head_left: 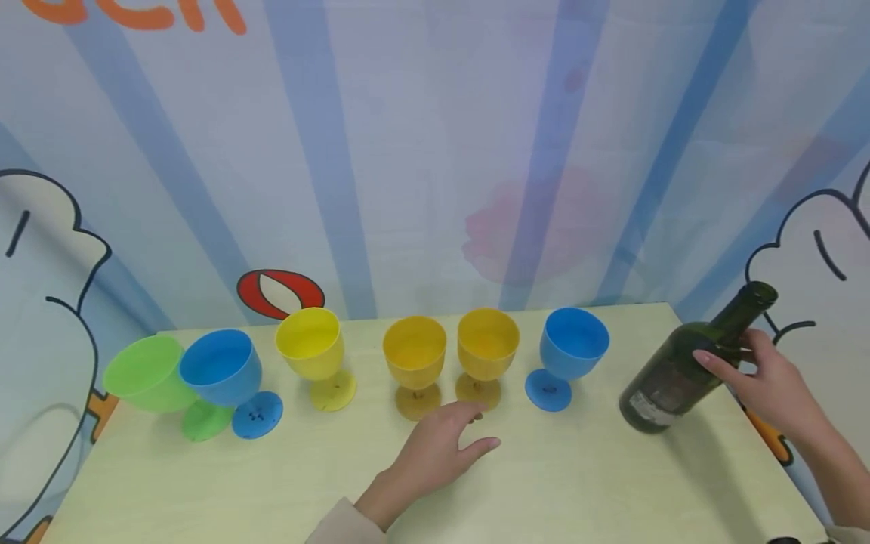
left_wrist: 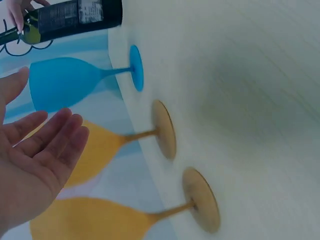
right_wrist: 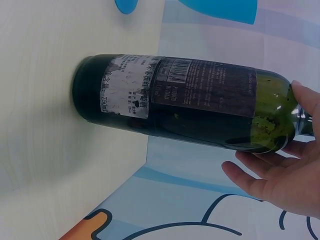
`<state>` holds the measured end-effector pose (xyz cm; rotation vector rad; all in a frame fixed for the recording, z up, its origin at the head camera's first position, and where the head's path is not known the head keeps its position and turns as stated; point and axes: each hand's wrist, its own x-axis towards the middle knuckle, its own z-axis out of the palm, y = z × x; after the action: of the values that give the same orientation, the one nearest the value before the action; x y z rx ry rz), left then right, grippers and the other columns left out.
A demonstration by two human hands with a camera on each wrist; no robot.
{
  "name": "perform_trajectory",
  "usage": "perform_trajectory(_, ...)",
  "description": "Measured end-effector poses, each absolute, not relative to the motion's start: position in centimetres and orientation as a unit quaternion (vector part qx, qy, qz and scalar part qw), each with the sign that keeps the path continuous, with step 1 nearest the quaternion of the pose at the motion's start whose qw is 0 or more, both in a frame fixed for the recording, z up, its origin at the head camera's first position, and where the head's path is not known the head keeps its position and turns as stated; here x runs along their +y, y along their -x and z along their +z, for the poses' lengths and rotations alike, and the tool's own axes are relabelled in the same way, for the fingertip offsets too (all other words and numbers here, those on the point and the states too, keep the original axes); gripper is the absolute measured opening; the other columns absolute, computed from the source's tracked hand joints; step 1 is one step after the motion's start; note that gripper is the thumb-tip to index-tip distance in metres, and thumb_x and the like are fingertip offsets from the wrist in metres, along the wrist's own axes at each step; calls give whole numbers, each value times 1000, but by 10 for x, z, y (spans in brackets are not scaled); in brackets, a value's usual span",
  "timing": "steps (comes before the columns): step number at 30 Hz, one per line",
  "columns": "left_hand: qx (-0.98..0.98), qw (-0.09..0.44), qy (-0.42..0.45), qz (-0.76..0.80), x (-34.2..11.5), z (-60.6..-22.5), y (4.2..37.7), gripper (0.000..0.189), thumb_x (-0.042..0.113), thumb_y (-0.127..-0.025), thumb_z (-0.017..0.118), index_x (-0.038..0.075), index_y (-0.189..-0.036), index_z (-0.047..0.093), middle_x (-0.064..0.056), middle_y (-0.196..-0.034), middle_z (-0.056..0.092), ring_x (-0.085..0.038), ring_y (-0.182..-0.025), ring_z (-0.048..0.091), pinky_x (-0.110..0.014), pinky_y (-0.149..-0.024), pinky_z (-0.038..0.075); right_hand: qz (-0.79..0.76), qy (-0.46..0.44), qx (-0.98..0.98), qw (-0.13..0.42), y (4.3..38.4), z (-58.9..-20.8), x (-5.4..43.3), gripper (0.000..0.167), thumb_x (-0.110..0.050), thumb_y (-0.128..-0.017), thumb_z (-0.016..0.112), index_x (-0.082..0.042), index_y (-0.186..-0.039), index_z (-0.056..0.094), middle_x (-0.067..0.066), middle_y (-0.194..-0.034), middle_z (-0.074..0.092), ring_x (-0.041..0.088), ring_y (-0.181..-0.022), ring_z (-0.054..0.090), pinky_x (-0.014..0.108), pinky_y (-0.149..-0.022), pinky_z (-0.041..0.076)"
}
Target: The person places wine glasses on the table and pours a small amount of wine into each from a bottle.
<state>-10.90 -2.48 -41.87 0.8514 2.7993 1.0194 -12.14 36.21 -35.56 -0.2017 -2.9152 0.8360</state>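
A dark green wine bottle (head_left: 680,370) is at the right end of the table. My right hand (head_left: 775,385) holds it at the shoulder and neck, thumb on one side and fingers on the other. In the right wrist view, a torn white label (right_wrist: 129,85) shows near its base. My left hand (head_left: 438,446) hovers before two amber goblets (head_left: 414,351), its fingers loosely extended and holding nothing. A blue goblet (head_left: 574,344) stands between those goblets and the bottle. Whether the bottle's base touches the table, I cannot tell.
Left of the amber pair stand a yellow goblet (head_left: 311,344), another blue goblet (head_left: 223,368) and a green goblet (head_left: 149,375). The pale table (head_left: 544,483) ends at a striped cloth backdrop (head_left: 435,151). A small dark object (head_left: 784,540) shows at the bottom right edge.
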Motion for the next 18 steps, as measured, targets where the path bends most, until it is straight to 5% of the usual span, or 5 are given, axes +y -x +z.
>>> perform_trajectory(8, 887, 87, -282, 354, 22, -406, 116, 53, 44, -90, 53, 11, -131, 47, 0, -129, 51, -15, -117, 47, -29, -96, 40, 272, 67, -959, 44, 123, -357, 364, 81, -42, -93, 47, 18, -134, 11, 45, -122, 27, 60, -104, 32, 65, -71, 38)
perform_trajectory(18, 879, 36, -226, 418, 72, -394, 135, 75, 39, -87, 60, 9, -144, 21, -8, -145, 25, -23, -128, 34, -37, -99, 37, 275, 67, -958, 39, 123, -355, 363, 81, -42, -93, 46, 18, -134, 11, 45, -122, 26, 60, -104, 31, 65, -71, 38)
